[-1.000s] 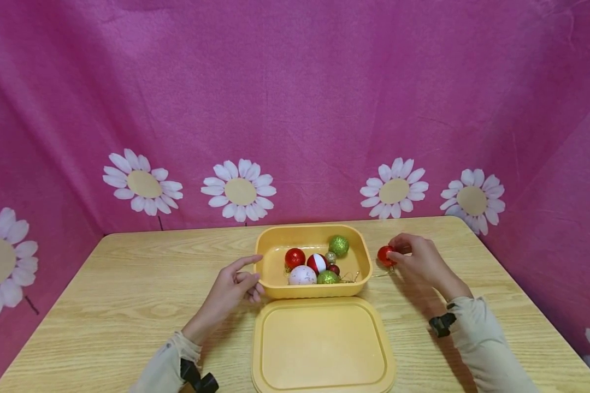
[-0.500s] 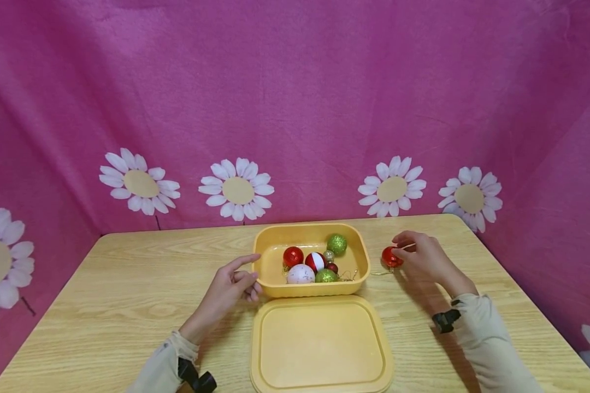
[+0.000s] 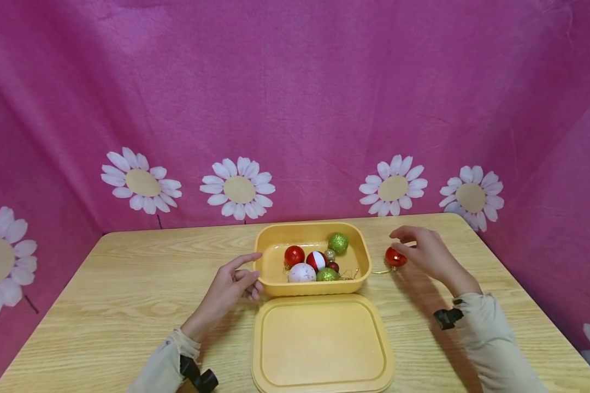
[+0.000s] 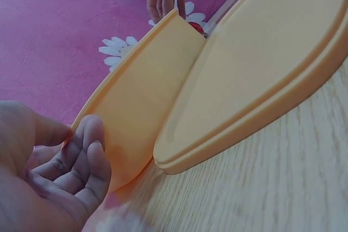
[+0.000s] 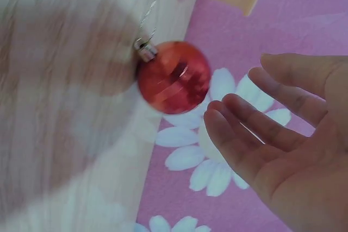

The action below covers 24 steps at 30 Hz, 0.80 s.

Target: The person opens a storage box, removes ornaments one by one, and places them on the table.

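My left hand (image 3: pixel 231 283) is at the left end of a yellow plastic box (image 3: pixel 312 290). Its index finger and thumb touch the rim, spread apart, and the other fingers bend loosely outside the wall. Inside the box lie several Christmas baubles, among them a red one (image 3: pixel 294 255), a pale speckled one (image 3: pixel 302 273) and a green glittery one (image 3: pixel 338 243). Right of the box, a shiny red bauble (image 5: pixel 175 78) with a silver cap and gold cord sits on the table. Beside it hovers my right hand (image 3: pixel 430 256), fingers loosely extended and holding nothing; the right wrist view shows a gap.
In front of the box a yellow lid (image 3: pixel 323 344) lies flat on the wooden table (image 3: pixel 142 295). A pink cloth (image 3: pixel 295 109) with white daisies hangs behind the table and at both sides.
The red bauble on the table has shifted slightly right, away from the box. My right hand, which had its fingertips on it, has let go. The left hand keeps its place.
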Tool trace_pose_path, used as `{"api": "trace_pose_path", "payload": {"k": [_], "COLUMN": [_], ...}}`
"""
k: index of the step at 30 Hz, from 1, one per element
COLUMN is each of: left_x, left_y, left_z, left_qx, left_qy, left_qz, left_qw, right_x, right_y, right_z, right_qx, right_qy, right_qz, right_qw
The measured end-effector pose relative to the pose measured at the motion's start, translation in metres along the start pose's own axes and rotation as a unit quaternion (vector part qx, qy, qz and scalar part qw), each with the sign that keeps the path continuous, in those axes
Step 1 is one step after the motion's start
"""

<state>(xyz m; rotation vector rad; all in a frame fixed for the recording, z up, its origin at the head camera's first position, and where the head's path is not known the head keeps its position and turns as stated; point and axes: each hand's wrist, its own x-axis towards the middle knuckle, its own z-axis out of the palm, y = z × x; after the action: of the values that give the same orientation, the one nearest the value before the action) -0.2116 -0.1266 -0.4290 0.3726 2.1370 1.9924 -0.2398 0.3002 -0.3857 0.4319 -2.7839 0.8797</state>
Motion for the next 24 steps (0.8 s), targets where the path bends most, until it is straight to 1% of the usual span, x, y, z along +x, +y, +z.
{"api": "trace_pose_path", "payload": {"k": [5,9,16,21,24], "left_x": [0.0,-0.001,0.001,0.0,0.0], "left_y": [0.0,0.002,0.002,0.001,0.001], "left_z": [0.001,0.001,0.001,0.001,0.001], "left_qx": [-0.001,0.006,0.01,0.005,0.004], "left_qy": [0.001,0.005,0.005,0.006,0.007], "left_qz": [-0.004,-0.009,-0.005,-0.002,-0.003], "left_qw": [1.0,0.9999,0.9999,1.0,1.0], "right_x": [-0.001,-0.001,0.009,0.016,0.019], "right_y": [-0.014,-0.03,-0.065,-0.084,-0.091], "right_z": [0.0,0.003,0.012,0.021,0.027], "right_qx": [0.007,0.035,0.051,0.061,0.063], "right_qy": [-0.005,-0.007,0.008,-0.008,-0.02], "right_qz": [-0.004,-0.014,-0.073,-0.092,-0.094], "right_qw": [1.0,0.9993,0.996,0.9939,0.9934]}}
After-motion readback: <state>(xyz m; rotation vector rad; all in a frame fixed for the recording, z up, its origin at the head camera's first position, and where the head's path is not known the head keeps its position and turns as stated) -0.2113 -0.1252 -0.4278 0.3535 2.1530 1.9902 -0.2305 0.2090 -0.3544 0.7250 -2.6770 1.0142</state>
